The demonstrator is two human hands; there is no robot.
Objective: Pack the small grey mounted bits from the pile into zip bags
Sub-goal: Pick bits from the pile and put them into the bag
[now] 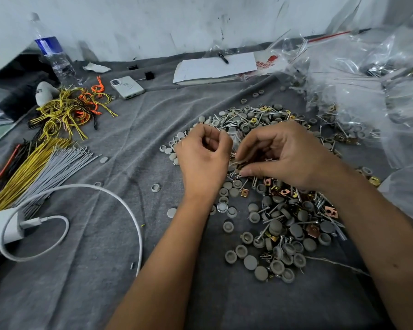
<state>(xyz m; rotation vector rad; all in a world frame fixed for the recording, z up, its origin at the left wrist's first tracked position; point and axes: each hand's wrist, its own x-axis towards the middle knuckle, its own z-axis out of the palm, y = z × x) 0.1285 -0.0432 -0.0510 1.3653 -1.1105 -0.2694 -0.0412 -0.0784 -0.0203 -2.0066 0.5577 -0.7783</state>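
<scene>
At the middle of the grey cloth, both hands worked over the pile of grey caps, screws and clips. That pile spread from twelve o'clock of the hands down to five o'clock. The left hand had its fingers curled in, pinching the top of a small clear zip bag that showed between the two hands. The right hand had its fingers bent, its thumb and fingertips pinching a few small metal pieces at the bag's lower edge; what exactly they were could not be told. A heap of clear bags lay at two o'clock. Yellow and orange wires lay at ten o'clock, near a phone and a water bottle. A white cable curved at eight o'clock.
</scene>
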